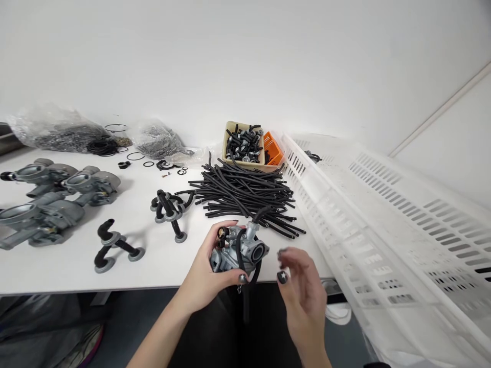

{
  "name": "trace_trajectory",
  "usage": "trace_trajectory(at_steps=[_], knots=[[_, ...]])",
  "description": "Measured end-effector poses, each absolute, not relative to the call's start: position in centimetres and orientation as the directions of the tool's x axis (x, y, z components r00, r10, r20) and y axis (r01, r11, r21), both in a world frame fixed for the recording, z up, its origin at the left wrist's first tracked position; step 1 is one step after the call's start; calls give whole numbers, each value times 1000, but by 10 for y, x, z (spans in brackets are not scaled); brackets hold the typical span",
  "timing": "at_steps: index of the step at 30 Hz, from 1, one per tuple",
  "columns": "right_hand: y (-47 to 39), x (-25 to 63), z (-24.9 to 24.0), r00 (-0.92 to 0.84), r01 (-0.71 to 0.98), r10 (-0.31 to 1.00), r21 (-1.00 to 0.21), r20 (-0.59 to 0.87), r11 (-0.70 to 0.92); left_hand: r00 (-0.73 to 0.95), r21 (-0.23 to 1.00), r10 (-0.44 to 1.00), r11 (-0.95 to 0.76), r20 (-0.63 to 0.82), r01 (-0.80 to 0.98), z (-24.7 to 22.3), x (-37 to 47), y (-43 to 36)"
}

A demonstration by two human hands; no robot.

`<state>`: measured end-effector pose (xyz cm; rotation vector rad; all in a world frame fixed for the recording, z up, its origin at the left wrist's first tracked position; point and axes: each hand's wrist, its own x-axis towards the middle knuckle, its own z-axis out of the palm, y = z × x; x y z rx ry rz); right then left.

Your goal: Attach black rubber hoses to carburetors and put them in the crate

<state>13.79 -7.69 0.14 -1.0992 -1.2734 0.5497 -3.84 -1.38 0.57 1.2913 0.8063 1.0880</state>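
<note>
My left hand [215, 268] is wrapped round a silver metal carburetor [230, 255] at the table's front edge. A thin black hose [240, 248] loops round the carburetor body, and its end hangs below the table edge. From the top of the carburetor a short black elbow hose [263, 212] sticks up. To its right, my right hand [305, 291] is in the air with thumb and fingers apart, holding nothing. Just behind the carburetor lies a pile of black rubber hoses [245, 189].
More carburetors [49, 214] stand at the left, near black hose fittings with grey caps [113, 237]. A cream basket [230, 128] of fittings and an orange basket [273, 148] sit at the back. A white slotted crate [345, 245] flanks the right. Plastic bags [153, 138] line the wall.
</note>
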Motion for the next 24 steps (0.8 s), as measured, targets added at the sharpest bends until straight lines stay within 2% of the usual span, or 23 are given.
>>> trace_trajectory(at_steps=[3, 7, 17, 24], knots=[[-92, 137, 19, 132, 494, 859, -784, 495, 376, 183, 988, 971, -141, 151, -69, 6, -34, -16], [-95, 130, 30, -4, 616, 876, -689, 482, 381, 78, 979, 977, -199, 196, 36, 7, -30, -17], [-85, 137, 38, 9, 615, 935, -739, 354, 274, 64, 966, 975, -218, 211, 140, 5, -26, -21], [-71, 136, 35, -24, 401, 961, -878, 276, 262, 85, 928, 951, -308, 296, 211, 0, -26, -20]])
